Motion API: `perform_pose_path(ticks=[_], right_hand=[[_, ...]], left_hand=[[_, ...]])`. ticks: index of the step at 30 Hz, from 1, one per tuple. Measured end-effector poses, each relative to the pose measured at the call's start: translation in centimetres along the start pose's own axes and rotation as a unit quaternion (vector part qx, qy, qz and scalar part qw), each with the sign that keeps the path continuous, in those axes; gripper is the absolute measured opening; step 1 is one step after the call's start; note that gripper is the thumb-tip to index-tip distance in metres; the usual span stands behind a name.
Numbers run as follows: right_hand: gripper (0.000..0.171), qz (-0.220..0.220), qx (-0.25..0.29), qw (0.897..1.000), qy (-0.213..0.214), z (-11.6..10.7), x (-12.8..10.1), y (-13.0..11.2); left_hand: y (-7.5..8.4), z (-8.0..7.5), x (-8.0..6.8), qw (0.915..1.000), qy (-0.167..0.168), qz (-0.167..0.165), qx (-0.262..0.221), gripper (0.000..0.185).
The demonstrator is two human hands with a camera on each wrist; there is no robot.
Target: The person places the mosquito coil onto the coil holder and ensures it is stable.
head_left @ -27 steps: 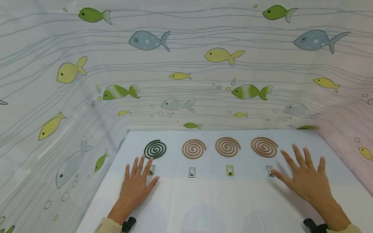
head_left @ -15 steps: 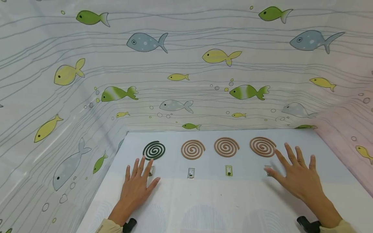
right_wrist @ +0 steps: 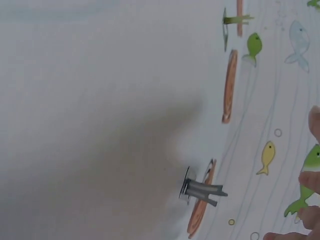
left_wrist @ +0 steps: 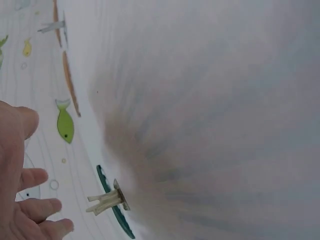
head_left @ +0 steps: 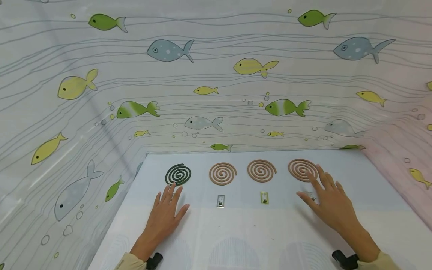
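A dark green mosquito coil lies at the left end of a row, followed by three brown mosquito coils. Palm down, my left hand hovers just in front of the green coil with fingers spread and nothing held. It hides a small metal coil stand, which shows in the left wrist view as a pronged stand. My right hand, fingers extended, overlaps the rightmost brown coil. Its thumb and index finger are on either side of a silver coil stand, apart from it.
Between the hands, a silver stand and a yellow-green stand stand before the middle coils. All rest on a white table. Fish-patterned sheeting rises behind the table and along both sides.
My right hand has moved left, its fingers drawing closer together over the rightmost coil and stand. My left hand has shifted slightly right and now covers the stand before the green coil.
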State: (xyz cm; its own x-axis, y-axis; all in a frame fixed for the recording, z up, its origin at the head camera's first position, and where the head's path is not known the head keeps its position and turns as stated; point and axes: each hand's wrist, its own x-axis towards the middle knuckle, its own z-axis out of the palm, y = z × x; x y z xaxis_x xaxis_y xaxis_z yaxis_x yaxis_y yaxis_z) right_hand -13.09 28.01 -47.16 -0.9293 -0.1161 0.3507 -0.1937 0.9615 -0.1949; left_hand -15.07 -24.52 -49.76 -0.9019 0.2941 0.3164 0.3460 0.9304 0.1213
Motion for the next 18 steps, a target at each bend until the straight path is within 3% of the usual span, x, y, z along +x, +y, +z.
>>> perform_pose_path(ticks=[7, 14, 18], right_hand=[[0.062, 0.017, 0.073, 0.996, 0.045, 0.7, 0.7, -2.0], [0.031, 0.012, 0.142, 0.989, 0.050, 1.6, 1.8, -4.0], [0.024, 0.003, 0.164, 0.985, 0.051, 2.1, 2.4, -5.1]], left_hand=[[0.3, 0.6, 0.2, 0.9897, 0.118, 0.074, -0.034, 0.033], [0.6, 0.9, 0.2, 0.9873, 0.126, 0.083, -0.049, 0.020], [0.8, 1.0, 0.4, 0.9869, 0.130, 0.084, -0.046, 0.020]])
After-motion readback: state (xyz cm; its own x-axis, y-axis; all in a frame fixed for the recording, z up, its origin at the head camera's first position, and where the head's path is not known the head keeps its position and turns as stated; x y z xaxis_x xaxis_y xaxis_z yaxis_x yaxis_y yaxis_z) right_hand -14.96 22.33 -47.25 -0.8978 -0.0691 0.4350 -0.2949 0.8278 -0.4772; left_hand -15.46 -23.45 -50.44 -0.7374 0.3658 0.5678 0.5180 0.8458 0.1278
